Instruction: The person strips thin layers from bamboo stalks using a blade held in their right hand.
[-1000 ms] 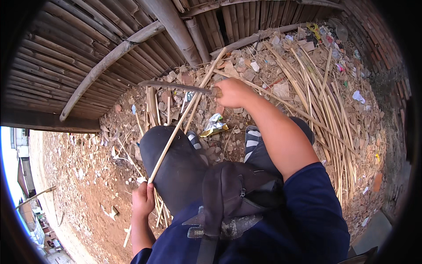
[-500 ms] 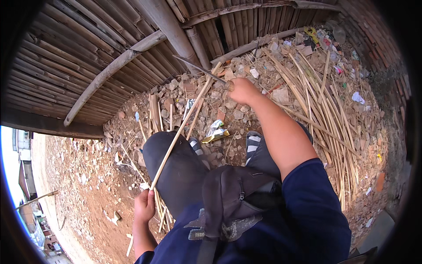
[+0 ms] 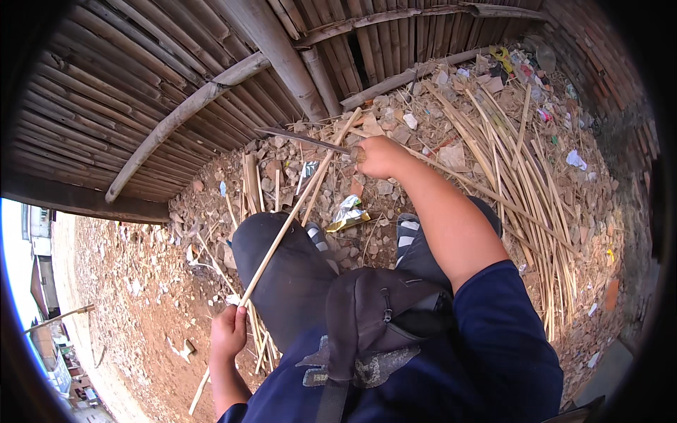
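My left hand (image 3: 229,333) is closed round the lower part of a long, pale bamboo strip (image 3: 276,243). The strip slants up and away across my left knee. In my right hand (image 3: 383,156), the fingers are wrapped round the wooden handle of a knife (image 3: 303,138). Its long, narrow blade points left and crosses the strip close to the far end. Whether the edge bites into the bamboo cannot be made out. Beyond my left knee, a few more strips stand or lie on the stones.
A large heap of bamboo strips (image 3: 525,190) lies on the right. Ahead stands a bamboo-slat wall (image 3: 141,92) with thick poles; a brick wall (image 3: 599,63) rises at the far right. Stones, litter and a shiny wrapper (image 3: 348,213) lie near my feet.
My right hand has drawn nearer and slightly left, bringing the knife down along the strip; the blade lies flatter. My left hand has dropped slightly and still grips the strip.
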Available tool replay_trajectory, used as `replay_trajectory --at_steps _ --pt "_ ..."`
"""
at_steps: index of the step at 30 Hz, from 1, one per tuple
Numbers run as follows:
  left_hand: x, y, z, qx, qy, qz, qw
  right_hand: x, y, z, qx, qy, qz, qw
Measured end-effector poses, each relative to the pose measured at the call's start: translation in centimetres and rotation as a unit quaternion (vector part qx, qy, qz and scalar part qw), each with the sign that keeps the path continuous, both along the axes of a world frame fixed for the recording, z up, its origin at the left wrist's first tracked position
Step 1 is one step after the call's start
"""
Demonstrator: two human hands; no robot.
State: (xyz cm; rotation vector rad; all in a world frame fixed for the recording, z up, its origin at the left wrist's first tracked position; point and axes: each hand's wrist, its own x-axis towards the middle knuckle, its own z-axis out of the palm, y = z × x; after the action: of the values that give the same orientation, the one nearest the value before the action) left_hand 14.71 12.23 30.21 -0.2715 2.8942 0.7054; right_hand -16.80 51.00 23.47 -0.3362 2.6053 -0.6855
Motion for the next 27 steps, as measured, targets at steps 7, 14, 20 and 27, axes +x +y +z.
replay_trajectory --at_steps 7,14,20,27 --pt "0.7 -0.4 -0.7 -0.006 0.003 -0.003 1.0 0.4 2.2 -2.2 -0.039 0.05 -0.04 0.997" --pt "0.4 0.2 1.3 -0.01 -0.068 0.017 0.997 0.4 1.3 1.1 -0.078 0.049 -0.126 0.988" --pt "0.5 -0.3 -0.3 -0.002 -0.022 0.011 1.0 1.6 -0.8 2.3 -0.003 0.012 0.034 0.999" --pt "0.5 -0.4 1.1 -0.017 -0.026 0.004 1.0 -1.7 3.8 -0.2 -0.046 0.066 -0.165 0.983"
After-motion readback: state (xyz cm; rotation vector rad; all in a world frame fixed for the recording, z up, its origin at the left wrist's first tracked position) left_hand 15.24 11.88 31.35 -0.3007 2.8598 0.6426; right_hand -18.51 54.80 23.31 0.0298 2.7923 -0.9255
